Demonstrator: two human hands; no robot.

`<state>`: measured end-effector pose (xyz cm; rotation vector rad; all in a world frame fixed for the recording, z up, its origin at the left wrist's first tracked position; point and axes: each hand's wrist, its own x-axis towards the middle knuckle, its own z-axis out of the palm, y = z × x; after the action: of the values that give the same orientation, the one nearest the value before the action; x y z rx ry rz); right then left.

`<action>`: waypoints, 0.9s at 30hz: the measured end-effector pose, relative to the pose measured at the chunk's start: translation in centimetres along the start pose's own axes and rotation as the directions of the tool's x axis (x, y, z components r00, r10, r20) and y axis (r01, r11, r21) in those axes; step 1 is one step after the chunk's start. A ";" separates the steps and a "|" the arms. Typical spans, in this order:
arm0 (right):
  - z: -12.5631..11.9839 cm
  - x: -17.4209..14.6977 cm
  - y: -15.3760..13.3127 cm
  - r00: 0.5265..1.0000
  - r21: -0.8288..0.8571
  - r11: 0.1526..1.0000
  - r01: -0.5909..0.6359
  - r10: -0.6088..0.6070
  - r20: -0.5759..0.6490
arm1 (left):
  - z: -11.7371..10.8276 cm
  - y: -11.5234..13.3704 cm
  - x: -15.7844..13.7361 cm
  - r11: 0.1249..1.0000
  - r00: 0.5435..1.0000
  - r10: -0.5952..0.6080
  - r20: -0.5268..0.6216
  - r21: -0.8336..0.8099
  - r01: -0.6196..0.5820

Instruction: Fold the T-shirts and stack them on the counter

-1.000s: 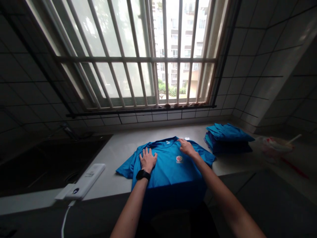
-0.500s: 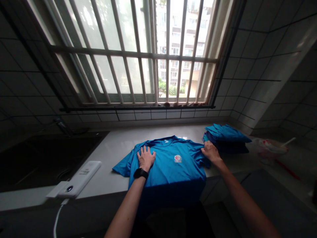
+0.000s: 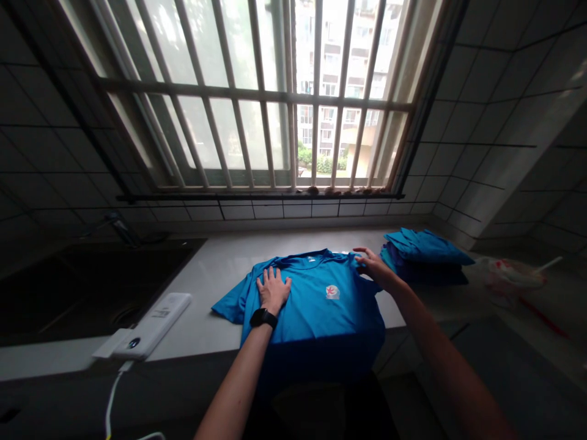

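A blue T-shirt (image 3: pixel 312 305) with a small round white and red print lies front up on the counter, its lower part hanging over the front edge. Flat on the chest near one shoulder rests my left hand (image 3: pixel 274 289), fingers spread, a black watch (image 3: pixel 263 317) on the wrist. My right hand (image 3: pixel 372 267) is at the opposite shoulder and sleeve, index finger stretched out and fingers apart, with no cloth visibly gripped. The sleeve under it is bunched and partly hidden by the hand. Just beyond that hand sits a stack of folded blue garments (image 3: pixel 424 253).
A white power bank (image 3: pixel 158 324) with a cable (image 3: pixel 112 391) lies on the counter at left, beside a dark sink (image 3: pixel 68 293) with a faucet (image 3: pixel 120 229). A clear plastic bag (image 3: pixel 509 275) sits at far right. Behind is a barred window (image 3: pixel 275 101).
My right hand has loosened from the sleeve and moved left and up toward the shoulder, its fingers opening. The sleeve shifted inward. My left hand stays on the shirt. The view shifted slightly.
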<state>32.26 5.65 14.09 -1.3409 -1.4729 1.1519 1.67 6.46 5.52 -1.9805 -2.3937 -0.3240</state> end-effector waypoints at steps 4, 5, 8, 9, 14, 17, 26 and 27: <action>2.5 -0.3 -0.1 0.965 0.102 0.973 0.207 -0.220 0.141 | -0.1 0.0 -0.1 1.000 1.000 0.003 0.005 -0.008 -0.003; 2.6 -0.3 0.2 0.966 0.046 0.975 0.215 -0.220 0.140 | -0.1 0.0 -0.1 1.000 1.000 0.004 0.006 -0.008 -0.004; 2.4 -0.4 1.7 0.982 -0.266 0.952 0.154 -0.118 0.147 | 0.0 0.0 0.0 1.000 1.000 0.003 0.005 0.003 -0.003; 2.3 -0.6 2.2 0.983 -0.386 0.913 0.130 -0.069 0.168 | 0.0 0.0 0.0 1.000 1.000 0.001 0.005 0.007 -0.001; 2.7 -2.6 3.6 0.940 -0.688 0.703 0.181 0.081 0.330 | 0.1 0.0 0.0 1.000 1.000 -0.001 0.003 0.007 0.001; 3.0 -3.5 3.3 0.903 -0.654 0.731 0.192 0.129 0.410 | 0.2 -0.1 0.0 1.000 1.000 0.002 -0.002 -0.002 -0.002; 5.0 -2.7 4.1 0.973 -0.765 0.616 0.190 -0.012 0.232 | 0.3 -0.1 0.1 1.000 1.000 0.000 -0.003 -0.008 0.000; 5.5 -2.6 4.2 0.975 -0.791 0.585 0.182 -0.001 0.223 | 0.3 -0.1 0.1 1.000 1.000 0.001 -0.004 -0.011 -0.001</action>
<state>28.31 2.62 8.66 -1.7278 -2.3612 0.5116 1.55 6.58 5.18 -1.9833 -2.3939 -0.3423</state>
